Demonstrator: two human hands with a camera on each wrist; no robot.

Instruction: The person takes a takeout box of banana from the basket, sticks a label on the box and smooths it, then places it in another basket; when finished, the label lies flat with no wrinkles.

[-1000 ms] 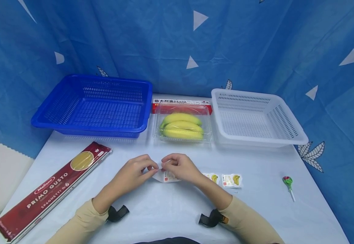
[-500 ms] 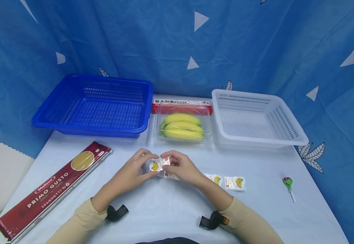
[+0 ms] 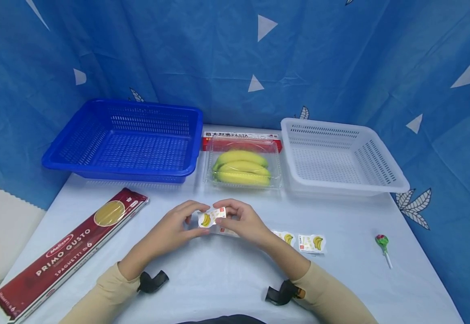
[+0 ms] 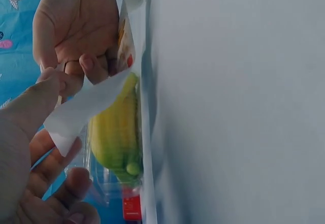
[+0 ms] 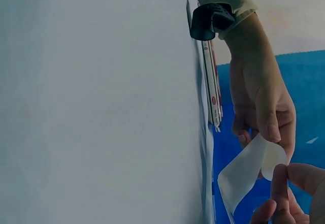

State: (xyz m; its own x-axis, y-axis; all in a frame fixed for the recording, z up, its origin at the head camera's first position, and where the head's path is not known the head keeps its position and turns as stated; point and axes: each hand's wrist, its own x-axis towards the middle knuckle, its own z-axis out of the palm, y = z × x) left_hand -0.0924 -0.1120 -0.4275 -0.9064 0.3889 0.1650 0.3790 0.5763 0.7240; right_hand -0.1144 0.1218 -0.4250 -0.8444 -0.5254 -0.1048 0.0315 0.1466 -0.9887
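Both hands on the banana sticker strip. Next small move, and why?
Probably peel the end sticker free of the strip. Left hand and right hand both pinch it, raised off the table, while further stickers lie flat by the right wrist. The boxed bananas sit just behind.
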